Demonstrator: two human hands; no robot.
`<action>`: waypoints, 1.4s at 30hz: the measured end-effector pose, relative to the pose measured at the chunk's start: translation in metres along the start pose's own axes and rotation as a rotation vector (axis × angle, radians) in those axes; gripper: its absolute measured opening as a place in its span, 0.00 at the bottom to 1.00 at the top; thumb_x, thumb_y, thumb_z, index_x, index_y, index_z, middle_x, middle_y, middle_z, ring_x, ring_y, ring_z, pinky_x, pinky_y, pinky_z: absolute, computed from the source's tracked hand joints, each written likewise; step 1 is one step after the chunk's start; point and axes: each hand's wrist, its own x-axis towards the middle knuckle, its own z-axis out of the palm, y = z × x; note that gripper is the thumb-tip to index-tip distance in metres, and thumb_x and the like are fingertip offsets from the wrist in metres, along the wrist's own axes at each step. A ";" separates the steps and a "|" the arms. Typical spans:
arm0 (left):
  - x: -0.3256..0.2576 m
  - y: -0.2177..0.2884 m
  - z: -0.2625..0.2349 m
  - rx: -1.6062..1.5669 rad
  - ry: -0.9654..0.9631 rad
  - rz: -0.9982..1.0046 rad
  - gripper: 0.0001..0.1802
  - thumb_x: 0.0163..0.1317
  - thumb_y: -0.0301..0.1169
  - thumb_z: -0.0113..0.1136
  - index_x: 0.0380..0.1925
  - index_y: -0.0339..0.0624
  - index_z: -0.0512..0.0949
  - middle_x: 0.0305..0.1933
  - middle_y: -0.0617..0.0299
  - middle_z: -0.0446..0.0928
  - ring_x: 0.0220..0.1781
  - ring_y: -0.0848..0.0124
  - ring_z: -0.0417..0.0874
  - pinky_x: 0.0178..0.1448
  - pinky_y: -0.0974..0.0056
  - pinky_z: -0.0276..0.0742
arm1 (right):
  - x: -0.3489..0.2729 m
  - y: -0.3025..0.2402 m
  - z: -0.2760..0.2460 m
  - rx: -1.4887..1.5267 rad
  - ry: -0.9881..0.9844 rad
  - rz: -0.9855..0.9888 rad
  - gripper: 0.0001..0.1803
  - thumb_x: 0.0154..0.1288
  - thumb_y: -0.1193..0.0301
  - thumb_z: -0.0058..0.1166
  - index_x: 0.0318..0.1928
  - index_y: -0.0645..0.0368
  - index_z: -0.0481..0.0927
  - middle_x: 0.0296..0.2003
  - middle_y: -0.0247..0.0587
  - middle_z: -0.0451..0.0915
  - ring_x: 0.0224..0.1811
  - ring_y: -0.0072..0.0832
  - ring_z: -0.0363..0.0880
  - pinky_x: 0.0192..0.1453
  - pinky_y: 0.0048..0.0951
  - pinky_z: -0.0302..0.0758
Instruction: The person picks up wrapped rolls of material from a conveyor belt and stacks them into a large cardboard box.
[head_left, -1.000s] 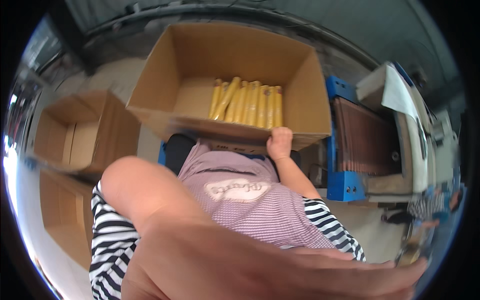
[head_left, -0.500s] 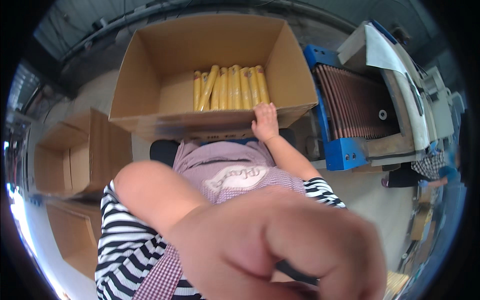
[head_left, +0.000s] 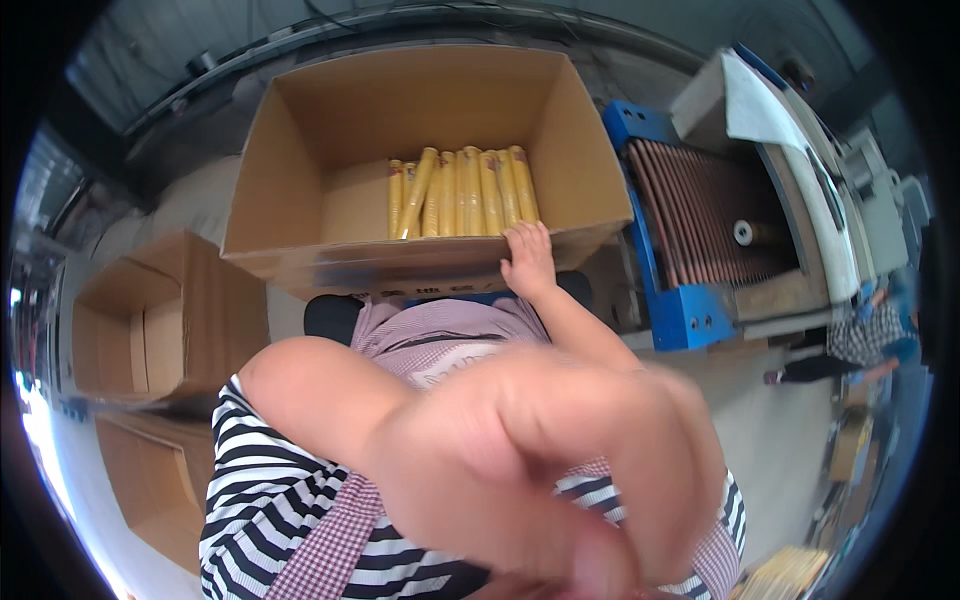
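My left hand (head_left: 560, 450) is raised close to the head view, large and blurred. Its fingers curl toward the thumb, and the motion smear hides whether anything is between them. Striped cloth shows through the gap in the curl. My right hand (head_left: 529, 262) grips the near rim of an open cardboard box (head_left: 400, 85), fingertips over the edge and thumb on the outer side. Inside that box, a row of yellow wrapped rolls (head_left: 465, 195) stands side by side near the right fingers. One roll leans across its neighbours at the left of the row.
Two more open cardboard boxes, an upper one (head_left: 215, 315) and a lower one (head_left: 150, 475), stand at the left. To the right is a blue-cornered machine (head_left: 690, 318) with brown slats. Farther right, another person (head_left: 860, 335) bends over. Yellowish stacked pieces (head_left: 790, 575) lie at lower right.
The box and its rolls sit slightly lower in the picture. My left hand has shifted a little to the left, still curled. My right hand stays at the box rim.
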 end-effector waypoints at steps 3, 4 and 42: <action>-0.031 0.048 -0.002 0.383 0.470 -0.349 0.11 0.71 0.40 0.62 0.34 0.46 0.79 0.41 0.55 0.82 0.52 0.57 0.82 0.61 0.54 0.76 | 0.008 -0.012 0.003 0.103 0.114 -0.013 0.39 0.52 0.66 0.68 0.67 0.57 0.70 0.66 0.51 0.70 0.77 0.49 0.57 0.83 0.51 0.47; -0.043 0.053 -0.026 0.465 0.498 -0.379 0.10 0.72 0.37 0.61 0.32 0.46 0.78 0.40 0.57 0.81 0.50 0.59 0.83 0.60 0.55 0.76 | -0.003 -0.006 -0.006 0.275 0.072 0.041 0.40 0.54 0.68 0.67 0.69 0.57 0.67 0.68 0.52 0.68 0.78 0.51 0.55 0.83 0.50 0.46; -0.278 0.095 -0.243 2.185 0.732 -1.093 0.11 0.71 0.33 0.56 0.46 0.43 0.85 0.45 0.54 0.85 0.50 0.54 0.84 0.58 0.54 0.77 | 0.034 0.304 -0.219 0.103 0.226 1.665 0.68 0.52 0.45 0.69 0.77 0.72 0.40 0.71 0.61 0.61 0.68 0.47 0.72 0.69 0.40 0.74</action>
